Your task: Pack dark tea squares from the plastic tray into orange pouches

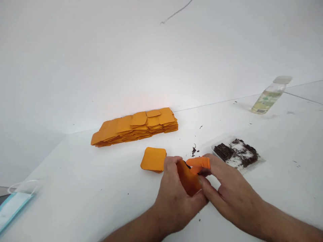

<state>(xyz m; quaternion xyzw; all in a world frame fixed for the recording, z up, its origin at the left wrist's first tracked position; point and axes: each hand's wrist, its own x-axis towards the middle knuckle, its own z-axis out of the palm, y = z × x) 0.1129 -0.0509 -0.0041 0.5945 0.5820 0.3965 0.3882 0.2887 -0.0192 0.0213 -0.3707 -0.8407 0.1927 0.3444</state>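
Note:
A curved orange sheet [187,180], perhaps paper or thin card, is bent open in my left hand [174,195], fingers and thumb closed round its sides. Two fingers of my right hand [224,188] wear orange finger cots [202,163]. They press at a small dark strip [186,164] on the sheet's far edge, while my right thumb lies by the sheet's right side. Just left of my hands is a short stack of orange pieces [153,159]. To the right, a clear tray [262,162] holds dark brown strips [223,152] and crumbly bits.
A long pile of orange pieces [136,126] lies along the wall [121,60]. At the right back stands a tilted-looking clear bottle with a label [268,99]. A blue face mask [15,208] is at the left edge. Dark crumbs [194,150] lie on the white table [101,181].

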